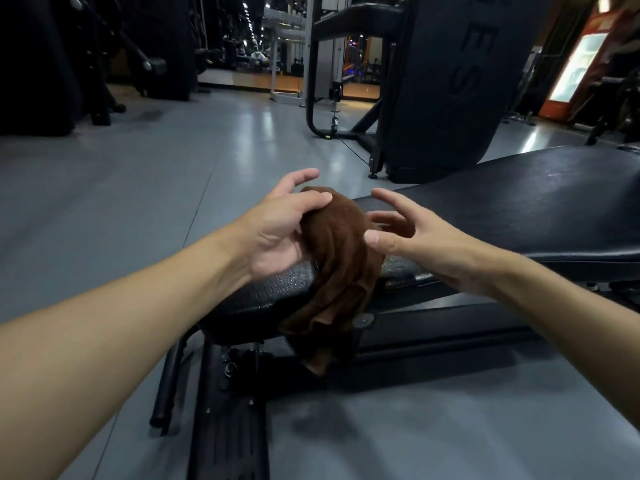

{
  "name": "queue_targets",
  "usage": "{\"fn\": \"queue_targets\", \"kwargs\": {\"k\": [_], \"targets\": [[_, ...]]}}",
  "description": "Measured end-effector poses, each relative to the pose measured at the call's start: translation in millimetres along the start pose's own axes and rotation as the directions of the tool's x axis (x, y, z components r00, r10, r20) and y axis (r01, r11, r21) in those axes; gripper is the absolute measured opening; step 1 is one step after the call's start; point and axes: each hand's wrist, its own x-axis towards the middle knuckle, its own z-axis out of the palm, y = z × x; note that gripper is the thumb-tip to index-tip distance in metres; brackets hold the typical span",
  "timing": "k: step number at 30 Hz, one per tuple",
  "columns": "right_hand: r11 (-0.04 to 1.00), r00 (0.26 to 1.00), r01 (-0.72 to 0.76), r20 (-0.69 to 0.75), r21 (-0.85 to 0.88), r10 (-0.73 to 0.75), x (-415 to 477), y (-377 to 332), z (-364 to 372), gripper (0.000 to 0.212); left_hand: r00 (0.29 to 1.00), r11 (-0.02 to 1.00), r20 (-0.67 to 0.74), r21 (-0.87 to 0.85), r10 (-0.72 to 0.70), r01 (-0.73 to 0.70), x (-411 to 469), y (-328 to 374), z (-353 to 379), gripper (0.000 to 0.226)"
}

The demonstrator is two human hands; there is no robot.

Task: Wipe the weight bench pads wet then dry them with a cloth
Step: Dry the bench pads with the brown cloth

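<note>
A brown cloth hangs bunched in front of me, its lower end drooping over the gap between the bench's two black pads. My left hand grips the cloth's upper part, thumb on top of it. My right hand is beside the cloth with fingers spread, its thumb and fingertips touching the cloth's right side. The small seat pad lies under my left wrist. The long black back pad stretches away to the right.
The bench's black steel frame and foot bar run across the grey floor below. A large black machine upright stands just behind the bench. Dark gym equipment lines the left side, and a lit fridge stands far right.
</note>
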Motion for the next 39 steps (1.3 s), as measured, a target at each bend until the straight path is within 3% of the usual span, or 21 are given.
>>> {"fn": "queue_targets", "kwargs": {"k": [2, 3, 6, 8, 12, 14, 16, 19, 22, 24, 26, 29, 31, 34, 36, 39], "targets": [[0.994, 0.999, -0.029, 0.029, 0.105, 0.026, 6.5, -3.4, 7.2, 0.109, 1.0, 0.999, -0.012, -0.036, 0.003, -0.003, -1.4, 8.2, 0.8, 0.04], [0.979, 0.997, -0.056, 0.065, 0.194, 0.044, 9.1, -4.2, 11.0, 0.099, 0.999, 0.999, -0.036, -0.047, 0.017, -0.019, -0.9, 11.4, 0.6, 0.041], [0.912, 0.989, -0.095, 0.138, 0.4, 0.043, 11.2, -14.8, 21.8, 0.049, 0.993, 0.995, -0.113, -0.087, 0.039, -0.049, 3.8, 16.6, -3.8, 0.05], [0.862, 0.996, -0.058, 0.083, 0.503, 0.018, 15.6, -19.0, 26.8, 0.036, 0.992, 0.997, -0.125, -0.078, 0.005, -0.015, 1.2, 15.4, -3.0, 0.05], [0.767, 0.993, 0.091, -0.112, 0.635, -0.026, 27.3, -22.0, 31.6, 0.036, 0.981, 0.978, -0.04, 0.075, -0.191, 0.194, -13.2, -1.2, -0.4, 0.036], [0.783, 0.986, 0.112, -0.165, 0.612, -0.012, 31.0, -21.8, 30.1, 0.034, 0.971, 0.955, -0.003, 0.176, -0.24, 0.237, -15.7, -8.8, -4.5, 0.034], [0.879, 0.976, 0.075, -0.214, 0.47, 0.031, 32.6, -24.2, 27.4, 0.034, 0.984, 0.963, -0.059, 0.207, -0.166, 0.175, -10.7, -9.3, -9.1, 0.024], [0.971, 0.962, -0.019, -0.259, 0.238, 0.082, 35.0, -24.9, 21.1, 0.063, 0.984, 0.957, -0.173, 0.277, -0.042, 0.089, -0.5, -4.6, -14.3, 0.035], [0.997, 0.998, -0.046, -0.045, 0.064, 0.049, 32.9, -26.9, 14.1, 0.089, 0.991, 0.952, -0.13, 0.306, 0.04, 0.002, 5.6, 4.4, -17.4, 0.04], [0.987, 0.998, -0.022, 0.061, -0.162, 0.032, 33.0, -26.7, 17.2, 0.071, 0.996, 0.927, -0.058, 0.372, 0.073, -0.046, 3.3, 11.1, -18.6, 0.035], [0.946, 0.999, 0.037, -0.013, -0.321, -0.044, 35.8, -25.7, 22.6, 0.029, 0.991, 0.861, -0.004, 0.495, 0.133, -0.114, 3.8, 13.9, -24.4, 0.038], [0.961, 0.989, 0.098, -0.082, -0.26, -0.123, 37.1, -26.5, 22.7, 0.008, 0.982, 0.75, 0.067, 0.638, 0.176, -0.178, 2.5, 15.2, -37.8, 0.062], [0.988, 0.991, 0.125, -0.036, -0.086, -0.128, 37.3, -29.1, 19.7, 0.011, 0.991, 0.803, 0.115, 0.582, 0.071, -0.125, -1.3, 15.7, -45.3, 0.077], [0.979, 0.991, 0.121, -0.08, 0.161, -0.109, 40.0, -33.6, 25.1, 0.034, 0.983, 0.859, 0.184, 0.499, 0.023, -0.114, -5.5, 10.5, -43.8, 0.055], [0.965, 0.988, 0.104, -0.135, 0.24, -0.073, 44.0, -34.4, 30.7, 0.049, 0.991, 0.888, 0.117, 0.445, 0.071, -0.116, -5.4, 6.7, -39.3, 0.039], [0.952, 0.982, 0.096, -0.186, 0.292, -0.041, 48.0, -34.1, 33.0, 0.05, 0.991, 0.926, -0.036, 0.362, 0.129, -0.107, -0.9, 2.2, -35.3, 0.02]]}}
